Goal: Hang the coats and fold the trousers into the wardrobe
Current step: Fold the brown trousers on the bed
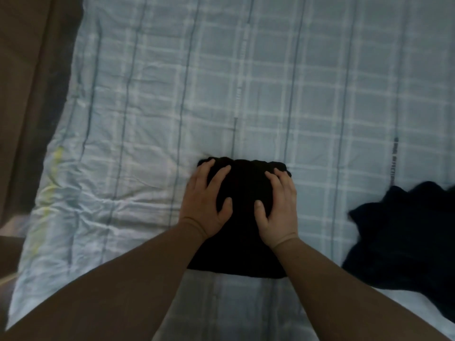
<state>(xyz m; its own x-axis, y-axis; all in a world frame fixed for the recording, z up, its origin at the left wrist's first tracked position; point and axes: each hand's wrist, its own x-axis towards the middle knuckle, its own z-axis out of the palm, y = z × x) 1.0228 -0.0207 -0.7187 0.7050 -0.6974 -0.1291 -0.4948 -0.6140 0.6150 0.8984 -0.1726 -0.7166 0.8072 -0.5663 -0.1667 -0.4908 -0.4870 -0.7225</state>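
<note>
The folded black trousers [242, 217] lie as a compact bundle on the bed [270, 82], near its front edge, on a pale checked cover. The left hand [205, 203] and right hand [278, 207] rest flat on the bundle's 2 sides, fingers spread, each grip wide and pressing rather than clutching. Another dark garment [403, 237] lies crumpled to the right, apart from the trousers.

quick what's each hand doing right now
Left hand: open, fingers spread, pressing on the folded black garment.
Right hand: open, pressing on the same garment.
</note>
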